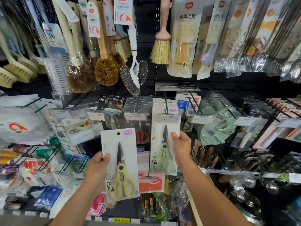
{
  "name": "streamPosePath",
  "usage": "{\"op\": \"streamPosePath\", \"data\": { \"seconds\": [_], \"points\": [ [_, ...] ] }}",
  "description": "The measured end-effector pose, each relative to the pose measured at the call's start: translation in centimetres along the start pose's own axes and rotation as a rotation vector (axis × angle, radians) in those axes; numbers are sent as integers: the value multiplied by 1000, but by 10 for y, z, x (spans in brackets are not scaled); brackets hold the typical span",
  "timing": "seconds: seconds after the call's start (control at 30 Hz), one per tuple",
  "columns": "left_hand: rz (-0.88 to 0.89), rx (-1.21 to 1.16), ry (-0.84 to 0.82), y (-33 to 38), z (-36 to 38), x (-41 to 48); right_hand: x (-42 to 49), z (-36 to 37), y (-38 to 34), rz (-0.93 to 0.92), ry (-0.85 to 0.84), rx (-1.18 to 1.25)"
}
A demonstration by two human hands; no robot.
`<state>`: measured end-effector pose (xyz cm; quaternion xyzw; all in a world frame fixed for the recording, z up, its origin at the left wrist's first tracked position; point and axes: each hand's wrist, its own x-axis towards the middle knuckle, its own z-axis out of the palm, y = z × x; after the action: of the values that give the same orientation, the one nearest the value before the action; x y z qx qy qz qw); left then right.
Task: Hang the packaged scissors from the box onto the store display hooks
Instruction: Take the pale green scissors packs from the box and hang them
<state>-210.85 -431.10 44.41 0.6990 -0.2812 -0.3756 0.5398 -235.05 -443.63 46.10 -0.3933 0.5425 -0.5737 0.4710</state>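
The packaged scissors (pixel 120 163) in play sit at lower centre of the frame: a white card with yellow-green handled kitchen scissors, blades pointing up. Its hang hole (pixel 118 133) at the top edge is free of any hook. The left hand (pixel 97 165) grips the card by its left edge, thumb curled over the front and fingers hidden behind.

Just right of it, at centre frame, a matching pack (pixel 162 144) with paler green handles hangs lower than the row of cards behind it. The right hand (pixel 180 145) pinches its right edge, thumb on the front. Its top is hidden behind the price label (pixel 166 119) at the tip of the display hook (pixel 166 103), so I cannot tell whether it is fully threaded on. The hook is a dark rod running back up the frame to the panel.

The step in hand looks like hanging, one pack at the hook and the next waiting. The next move would call for raising the left-hand card, lining its hole up with the hook tip behind the label, and sliding it back. The label probably has to be passed first. The supply box is out of view.

Between the two packs, red-handled scissors (pixel 141 136) hang on a neighbouring hook. Across the top of the frame hang scrubbing brushes (pixel 105 70) and barbecue brush packs (pixel 185 38).
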Motion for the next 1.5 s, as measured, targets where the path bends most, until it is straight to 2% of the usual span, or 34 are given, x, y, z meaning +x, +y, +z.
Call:
{"op": "streamPosePath", "data": {
  "seconds": [0.43,0.6,0.7,0.83,0.93,1.03,1.17,1.33,1.4,1.5],
  "points": [
    [1,7,-10,2,2,-5,43,22,2,25,6,-87],
    [-56,33,19,2,10,-4,56,21,1,-4,-51,-308],
    [-91,60,62,-1,13,-1,62,17,0,-26,-111,-526],
    [-171,-6,9,2,19,-3,67,5,-4,-9,-154,-744],
    [-215,-36,-69,11,27,-9,60,-14,0,4,-168,-782],
    [-236,-32,-138,18,41,-11,40,-39,6,6,-266,-933],
    [-165,51,-199,8,66,15,7,-77,32,40,-438,-1145],
    [-70,157,-296,4,109,45,-35,-118,54,204,-870,-1516],
    [-45,166,-327,22,119,36,-43,-129,61,209,-886,-1571],
    [-24,165,-347,43,130,26,-52,-139,69,177,-818,-1606]
  ]
}}
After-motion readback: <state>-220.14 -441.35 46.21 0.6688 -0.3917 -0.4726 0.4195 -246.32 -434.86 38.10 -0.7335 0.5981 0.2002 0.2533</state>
